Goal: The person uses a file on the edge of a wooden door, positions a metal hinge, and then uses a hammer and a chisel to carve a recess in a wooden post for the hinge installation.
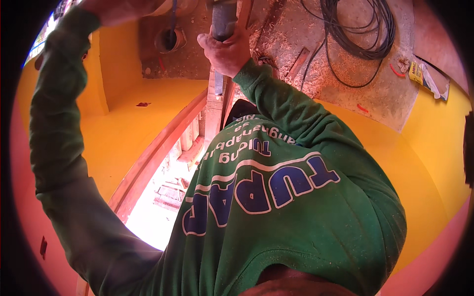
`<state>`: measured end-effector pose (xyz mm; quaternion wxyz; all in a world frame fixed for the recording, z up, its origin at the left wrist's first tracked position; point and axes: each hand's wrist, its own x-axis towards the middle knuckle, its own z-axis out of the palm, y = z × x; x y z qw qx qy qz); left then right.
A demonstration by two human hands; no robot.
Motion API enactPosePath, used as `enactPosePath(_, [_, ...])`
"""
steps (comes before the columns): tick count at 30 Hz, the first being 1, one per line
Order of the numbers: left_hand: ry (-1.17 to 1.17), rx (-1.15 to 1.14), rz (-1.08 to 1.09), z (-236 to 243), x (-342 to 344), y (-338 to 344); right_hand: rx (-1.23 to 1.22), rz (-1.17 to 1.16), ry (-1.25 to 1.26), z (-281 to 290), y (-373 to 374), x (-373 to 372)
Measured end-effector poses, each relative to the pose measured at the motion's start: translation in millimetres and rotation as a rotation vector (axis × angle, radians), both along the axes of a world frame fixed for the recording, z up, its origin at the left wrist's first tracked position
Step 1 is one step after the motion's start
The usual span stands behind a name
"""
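Note:
My right hand (227,53) is closed around the thick, rounded body of a dark grey tool (224,22) near the top edge. It looks like a power tool, but its far end is cut off by the frame. Just under this hand, a pale wooden board (213,111) runs down toward my chest, with a narrow grey strip (218,83) along it. My left arm reaches up the far left side. Only a blurred part of my left hand (123,10) shows at the top edge, its fingers cut off.
Wood shavings (281,44) litter the floor around the board. A coil of black cable (358,37) lies at the upper right, near a torn yellow packet (424,76). A bucket (170,40) stands at the upper left. Yellow walls (133,118) flank a wooden frame (158,140) beside a bright opening.

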<state>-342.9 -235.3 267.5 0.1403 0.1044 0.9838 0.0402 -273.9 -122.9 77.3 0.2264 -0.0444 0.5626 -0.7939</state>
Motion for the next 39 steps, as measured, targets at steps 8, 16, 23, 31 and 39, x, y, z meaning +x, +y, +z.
enactPosePath(8, [-0.174,-0.054,-0.288,7.1,0.5,-22.7,-0.044,-0.029,0.063,5.6,-4.3,6.0])
enactPosePath(16, [-0.187,-0.181,-0.348,-7.7,-9.3,-23.7,-0.066,-0.012,-0.09,-9.1,-8.7,2.9])
enactPosePath(23, [-0.108,-0.08,-0.179,-9.8,-11.1,-24.5,-0.148,0.035,-0.162,-14.1,-6.9,6.5])
enactPosePath(31, [-0.276,-0.055,0.163,-5.4,-4.1,-8.8,-0.243,0.018,-0.241,-20.0,-7.2,8.4])
enactPosePath(39, [-0.248,-0.204,0.153,-2.5,-10.2,-10.2,-0.195,0.03,-0.208,-7.7,-8.7,16.5])
